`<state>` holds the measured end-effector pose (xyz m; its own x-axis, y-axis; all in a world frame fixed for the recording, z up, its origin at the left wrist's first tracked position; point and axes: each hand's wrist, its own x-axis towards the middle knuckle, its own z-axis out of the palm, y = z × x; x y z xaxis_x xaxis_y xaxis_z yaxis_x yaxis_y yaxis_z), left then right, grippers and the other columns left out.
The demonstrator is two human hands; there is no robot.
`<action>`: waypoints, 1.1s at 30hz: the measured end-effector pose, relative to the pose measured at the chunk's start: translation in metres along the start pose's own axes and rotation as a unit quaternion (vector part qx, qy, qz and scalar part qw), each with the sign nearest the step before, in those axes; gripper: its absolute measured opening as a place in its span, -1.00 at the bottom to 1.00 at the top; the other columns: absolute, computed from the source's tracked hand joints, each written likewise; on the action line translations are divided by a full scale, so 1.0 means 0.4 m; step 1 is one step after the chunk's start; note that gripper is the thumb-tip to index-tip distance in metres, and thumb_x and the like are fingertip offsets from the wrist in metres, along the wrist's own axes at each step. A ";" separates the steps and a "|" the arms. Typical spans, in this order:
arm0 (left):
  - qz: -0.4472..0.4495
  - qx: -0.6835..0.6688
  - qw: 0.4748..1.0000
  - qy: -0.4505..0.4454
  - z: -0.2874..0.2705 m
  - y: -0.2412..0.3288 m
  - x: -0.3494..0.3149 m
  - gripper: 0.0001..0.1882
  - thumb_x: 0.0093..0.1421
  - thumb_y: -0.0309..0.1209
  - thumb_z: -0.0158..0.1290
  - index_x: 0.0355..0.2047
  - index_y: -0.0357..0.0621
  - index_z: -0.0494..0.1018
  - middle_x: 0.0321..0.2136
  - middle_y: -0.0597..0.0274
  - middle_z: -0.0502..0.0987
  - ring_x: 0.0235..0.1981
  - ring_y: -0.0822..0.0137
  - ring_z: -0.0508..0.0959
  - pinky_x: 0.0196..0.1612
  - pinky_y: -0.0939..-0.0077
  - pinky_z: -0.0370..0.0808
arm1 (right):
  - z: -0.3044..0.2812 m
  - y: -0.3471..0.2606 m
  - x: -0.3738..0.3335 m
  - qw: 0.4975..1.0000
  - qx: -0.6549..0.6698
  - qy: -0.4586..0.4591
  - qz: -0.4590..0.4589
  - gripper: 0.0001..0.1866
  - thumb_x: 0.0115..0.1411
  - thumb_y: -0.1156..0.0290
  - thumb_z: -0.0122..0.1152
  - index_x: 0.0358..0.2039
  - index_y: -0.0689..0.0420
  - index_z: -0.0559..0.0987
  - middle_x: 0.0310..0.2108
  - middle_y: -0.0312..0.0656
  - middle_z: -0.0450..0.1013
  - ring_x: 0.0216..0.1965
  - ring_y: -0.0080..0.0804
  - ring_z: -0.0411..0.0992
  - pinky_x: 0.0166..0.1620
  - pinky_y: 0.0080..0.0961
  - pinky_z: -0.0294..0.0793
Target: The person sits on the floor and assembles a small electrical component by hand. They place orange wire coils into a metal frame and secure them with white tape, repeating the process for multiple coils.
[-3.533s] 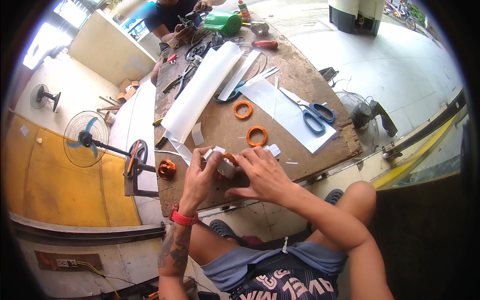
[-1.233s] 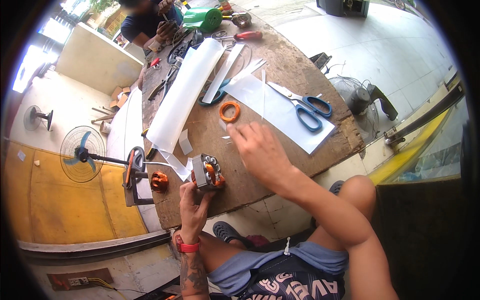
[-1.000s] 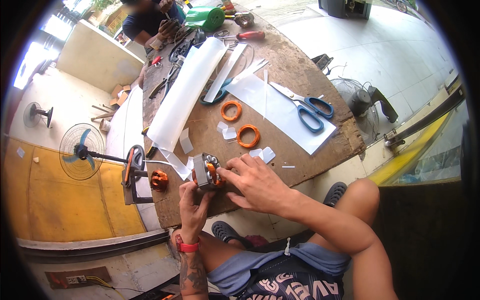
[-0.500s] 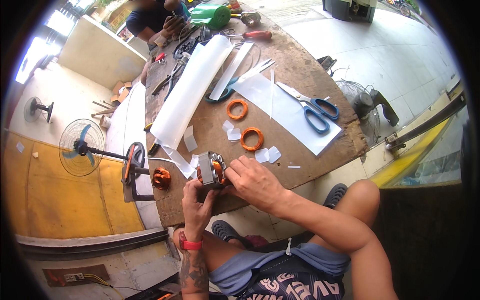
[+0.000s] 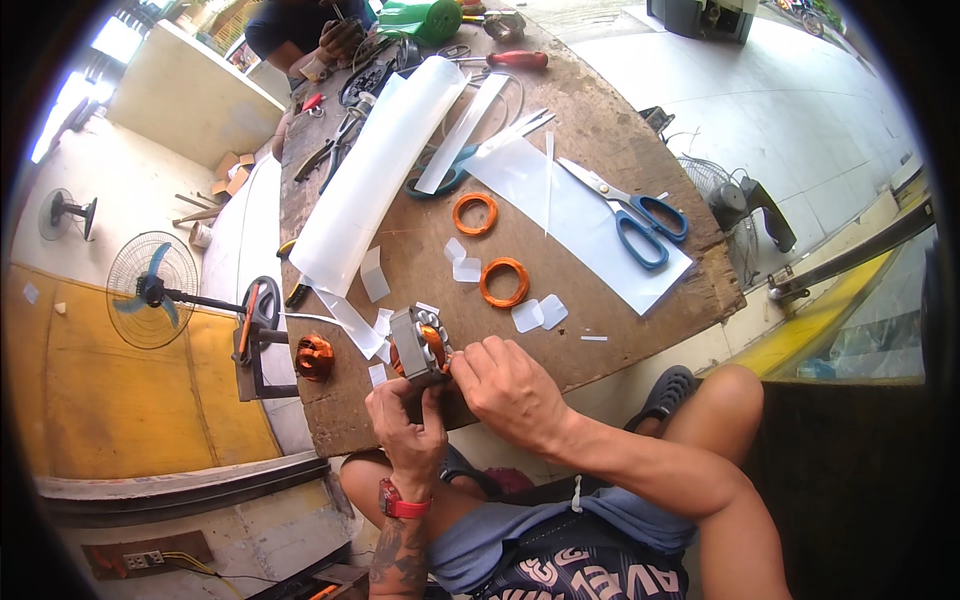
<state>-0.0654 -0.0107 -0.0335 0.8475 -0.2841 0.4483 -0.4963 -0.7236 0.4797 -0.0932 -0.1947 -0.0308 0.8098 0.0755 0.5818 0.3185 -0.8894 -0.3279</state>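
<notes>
Here our left grip [image 5: 410, 442] clasps the grey motor core [image 5: 410, 346]; at the core's right side, we cannot tell whether our right grip [image 5: 514, 394] clenches.

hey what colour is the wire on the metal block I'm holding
Orange. The wire on the metal block shows best in the head view.

Opens onto a pale tiled floor [image 5: 790, 120] to the right of the wooden workbench [image 5: 590, 120], in bright daylight. Has a low cream wall [image 5: 190, 95], a yellow panel [image 5: 150, 390] and a blue-bladed fan [image 5: 155, 285] left of the workbench. Glares white [image 5: 75, 100] beyond the workbench's far left end.
</notes>
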 end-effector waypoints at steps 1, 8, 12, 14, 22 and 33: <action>-0.008 -0.008 1.000 0.007 0.003 0.006 -0.005 -0.77 0.34 -0.35 0.25 -0.20 -0.23 0.48 -0.30 0.00 0.54 -0.24 -0.04 0.53 -0.16 0.13 0.46 | 0.002 -0.001 -0.001 1.000 -0.002 0.007 -0.004 -0.94 0.19 0.44 0.18 -0.37 0.13 0.54 -0.40 -0.20 0.38 -0.29 -0.35 0.41 -0.21 -0.46 0.47; -0.098 -0.094 0.991 -0.002 0.011 0.024 -0.018 -0.84 0.29 -0.47 0.25 -0.21 -0.23 0.49 -0.29 0.03 0.56 -0.20 -0.05 0.56 -0.08 0.12 0.49 | 0.001 0.001 -0.005 1.000 -0.003 0.010 -0.025 -0.94 0.16 0.43 0.18 -0.39 0.12 0.53 -0.42 -0.22 0.36 -0.31 -0.35 0.40 -0.23 -0.46 0.45; -0.001 -0.082 0.997 -0.012 -0.002 -0.012 -0.010 -0.87 0.38 -0.48 0.20 -0.16 -0.26 0.48 -0.33 0.12 0.65 -0.31 0.38 0.65 -0.21 0.44 0.56 | -0.010 -0.006 -0.014 0.999 -0.013 0.029 -0.031 -0.94 0.16 0.42 0.17 -0.39 0.11 0.52 -0.42 -0.22 0.36 -0.32 -0.34 0.39 -0.24 -0.46 0.44; -0.028 -0.100 0.994 -0.021 0.000 -0.021 -0.018 -0.87 0.40 -0.49 0.19 -0.14 -0.27 0.48 -0.32 0.15 0.67 -0.29 0.43 0.65 -0.19 0.47 0.57 | -0.010 -0.006 -0.018 0.999 -0.012 0.030 -0.030 -0.94 0.16 0.42 0.17 -0.40 0.11 0.52 -0.42 -0.23 0.37 -0.32 -0.35 0.39 -0.25 -0.46 0.43; -0.094 -0.244 0.952 -0.162 -0.038 -0.086 0.022 -0.80 0.40 -0.48 0.18 -0.04 -0.25 0.44 -0.25 0.10 0.63 -0.24 0.28 0.67 -0.14 0.37 0.59 | -0.015 -0.003 -0.015 0.997 -0.028 0.017 -0.063 -0.91 0.15 0.39 0.22 -0.37 0.10 0.53 -0.40 -0.24 0.37 -0.30 -0.35 0.39 -0.23 -0.44 0.41; 0.017 -0.089 0.993 -0.082 -0.009 -0.039 -0.015 -0.79 0.41 -0.45 0.20 -0.03 -0.19 0.45 -0.25 0.27 0.58 -0.31 0.50 0.53 -0.21 0.54 0.50 | -0.204 0.217 -0.016 0.986 0.047 -0.044 0.155 -0.78 0.34 0.25 0.31 -0.10 0.08 0.67 -0.21 -0.11 0.49 -0.11 -0.13 0.48 0.04 -0.24 0.43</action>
<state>-0.0635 0.0046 -0.0412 0.8420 -0.4150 0.3448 -0.5377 -0.5934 0.5989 -0.1111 -0.3091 -0.0022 0.9135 -0.1514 0.3777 0.0897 -0.8304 -0.5500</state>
